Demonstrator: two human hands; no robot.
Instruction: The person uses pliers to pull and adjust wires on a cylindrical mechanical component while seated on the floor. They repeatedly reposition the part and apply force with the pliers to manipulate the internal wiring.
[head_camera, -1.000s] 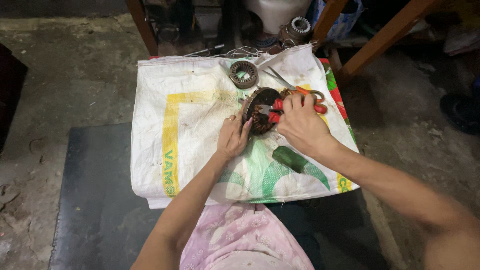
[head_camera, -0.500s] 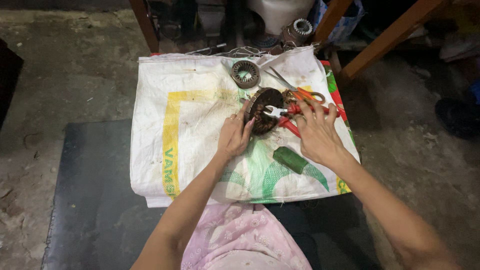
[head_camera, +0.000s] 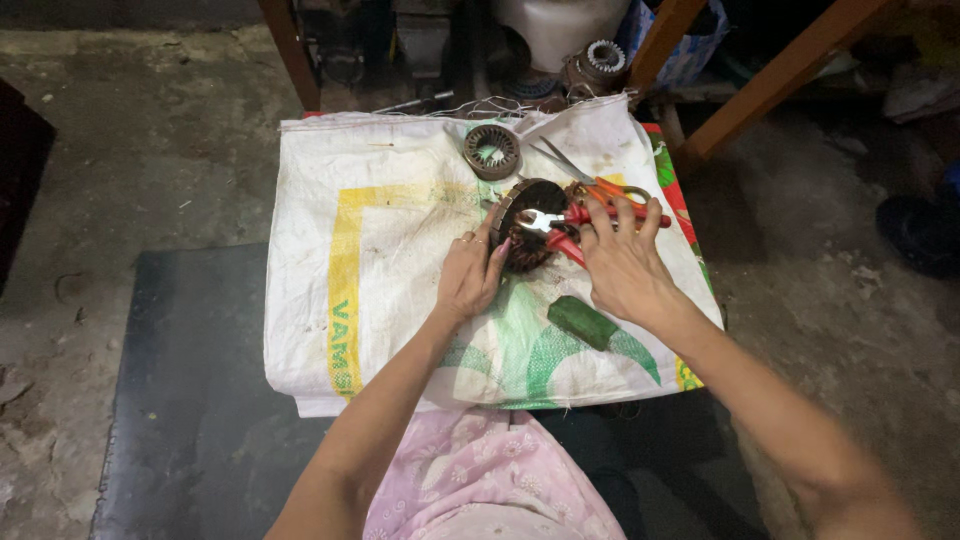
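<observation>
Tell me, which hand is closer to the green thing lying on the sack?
The right hand. Its wrist sits just above and right of the green block, while the left hand rests farther away to the left, against the round motor stator.

A repair workshop: motor stators (head_camera: 491, 151), pliers (head_camera: 560, 225) (on sacking (head_camera: 380, 250)), concrete floor (head_camera: 140, 130).

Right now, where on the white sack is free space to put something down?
The white sack is bare on its left part, left of the left hand. Another free patch lies along the near edge, below the green piece. It is crowded at the upper right: wound ring, red-handled pliers, scissors, small ring, right hand.
</observation>
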